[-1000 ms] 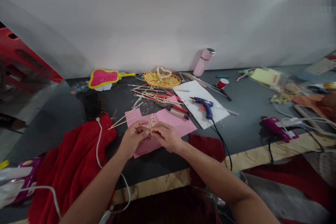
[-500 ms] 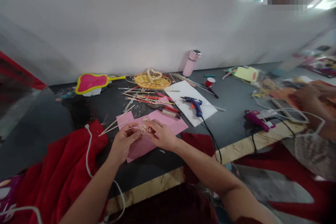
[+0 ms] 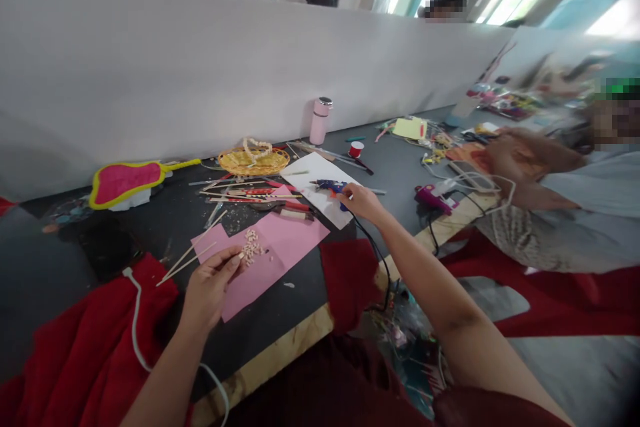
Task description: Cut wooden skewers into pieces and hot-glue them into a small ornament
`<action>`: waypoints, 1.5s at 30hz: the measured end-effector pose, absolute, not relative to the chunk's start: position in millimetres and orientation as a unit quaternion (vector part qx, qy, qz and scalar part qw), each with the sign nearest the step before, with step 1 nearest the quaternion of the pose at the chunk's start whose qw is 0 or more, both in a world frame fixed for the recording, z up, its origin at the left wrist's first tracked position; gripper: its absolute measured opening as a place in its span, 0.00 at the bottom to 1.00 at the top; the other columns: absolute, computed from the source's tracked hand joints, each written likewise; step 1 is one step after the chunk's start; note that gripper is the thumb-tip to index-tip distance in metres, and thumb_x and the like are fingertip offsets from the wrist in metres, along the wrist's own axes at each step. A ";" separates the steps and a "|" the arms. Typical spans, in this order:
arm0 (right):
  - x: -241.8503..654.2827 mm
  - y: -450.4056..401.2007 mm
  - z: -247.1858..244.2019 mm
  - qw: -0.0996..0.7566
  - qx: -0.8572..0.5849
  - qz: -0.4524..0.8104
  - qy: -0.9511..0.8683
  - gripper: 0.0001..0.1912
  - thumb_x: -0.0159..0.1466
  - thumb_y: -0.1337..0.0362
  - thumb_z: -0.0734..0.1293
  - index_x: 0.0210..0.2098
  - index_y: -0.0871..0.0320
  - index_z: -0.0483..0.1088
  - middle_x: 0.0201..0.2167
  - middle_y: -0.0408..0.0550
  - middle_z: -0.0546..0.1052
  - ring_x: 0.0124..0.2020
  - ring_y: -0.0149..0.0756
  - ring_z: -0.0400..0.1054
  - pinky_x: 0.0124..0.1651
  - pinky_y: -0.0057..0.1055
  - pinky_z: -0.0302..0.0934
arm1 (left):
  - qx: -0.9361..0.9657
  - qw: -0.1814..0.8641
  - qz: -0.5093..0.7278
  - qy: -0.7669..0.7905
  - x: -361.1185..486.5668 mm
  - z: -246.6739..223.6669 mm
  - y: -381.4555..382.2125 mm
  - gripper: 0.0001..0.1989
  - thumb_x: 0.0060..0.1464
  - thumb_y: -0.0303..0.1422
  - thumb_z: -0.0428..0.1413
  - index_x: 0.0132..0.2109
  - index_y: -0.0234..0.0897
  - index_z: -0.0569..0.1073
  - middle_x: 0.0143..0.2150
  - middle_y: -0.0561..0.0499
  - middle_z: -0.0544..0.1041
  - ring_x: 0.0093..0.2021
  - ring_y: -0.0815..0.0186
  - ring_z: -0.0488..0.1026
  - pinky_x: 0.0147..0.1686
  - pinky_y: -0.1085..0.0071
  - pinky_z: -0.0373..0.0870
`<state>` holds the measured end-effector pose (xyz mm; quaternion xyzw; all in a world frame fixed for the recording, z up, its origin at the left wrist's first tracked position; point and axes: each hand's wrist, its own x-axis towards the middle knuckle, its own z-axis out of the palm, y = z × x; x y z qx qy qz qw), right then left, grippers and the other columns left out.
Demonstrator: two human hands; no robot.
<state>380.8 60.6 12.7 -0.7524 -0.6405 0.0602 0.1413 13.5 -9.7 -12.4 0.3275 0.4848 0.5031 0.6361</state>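
Left fingers (image 3: 224, 255): pale bit (image 3: 241, 255) is pinched over pink paper (image 3: 287, 247); probably fragile.
Right fingers (image 3: 353, 192): curled at glue gun (image 3: 330, 184) beyond paper; likely stiff, best handle-held.

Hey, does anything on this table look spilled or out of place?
Maybe the crumbs: small pale bits lie scattered on the dark tabletop above the pink paper, outside any container. The pale pieces on the paper sit in a loose heap, so they don't look spilled.
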 end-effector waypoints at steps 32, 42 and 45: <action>297.6 51.7 21.2 0.553 -0.445 0.571 -0.412 0.13 0.53 0.57 0.68 0.35 0.56 0.65 0.24 0.41 0.70 0.24 0.28 0.66 0.22 0.21 0.61 | 0.265 0.691 0.551 0.385 6.5 -2.7 -8.4 0.09 0.40 0.26 0.64 0.33 0.31 0.75 0.29 0.52 0.75 0.28 0.74 0.71 0.31 0.79 0.70; 245.9 22.4 0.4 0.405 -0.334 0.658 -0.540 0.15 0.61 0.53 0.61 0.39 0.58 0.64 0.35 0.50 0.71 0.26 0.28 0.62 0.29 0.28 0.59 | 0.185 0.717 0.549 0.388 7.0 -6.4 -5.3 0.09 0.42 0.26 0.63 0.35 0.32 0.75 0.30 0.50 0.76 0.29 0.74 0.71 0.29 0.80 0.70; 245.7 21.6 -0.5 0.378 -0.316 0.655 -0.573 0.15 0.63 0.52 0.60 0.40 0.58 0.63 0.35 0.49 0.70 0.27 0.28 0.61 0.31 0.28 0.58 | 0.169 0.716 0.549 0.397 7.7 -7.9 -3.8 0.09 0.42 0.25 0.63 0.35 0.32 0.75 0.29 0.50 0.75 0.28 0.74 0.71 0.27 0.80 0.70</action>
